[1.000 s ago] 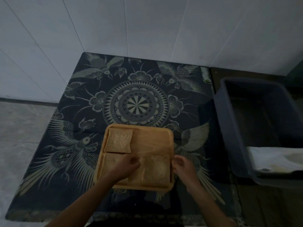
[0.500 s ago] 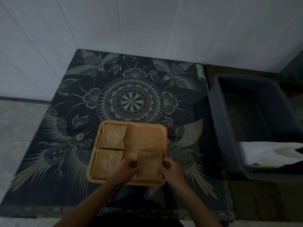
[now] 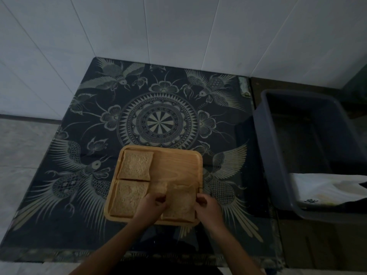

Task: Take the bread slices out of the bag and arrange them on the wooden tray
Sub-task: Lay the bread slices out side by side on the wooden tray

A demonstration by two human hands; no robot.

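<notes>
Tray: wooden tray [image 3: 178, 161] lower centre, upper-right quarter bare.
Placed slices: two slices [image 3: 137, 165] stacked down its left side.
Changed: left hand [image 3: 151, 205] has shifted right off the lower-left slice; with right hand [image 3: 206, 207] it pinches the lower-right slices [image 3: 180, 201], apparently separating one.

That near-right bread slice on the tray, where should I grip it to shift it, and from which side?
Take the near-right slice by its two side edges, coming from the near edge of the wooden tray, as the left hand and right hand do now. It lies flat and soft-looking, so a pinch at both sides should spare it from folding. The far-right quarter is bare.
</notes>
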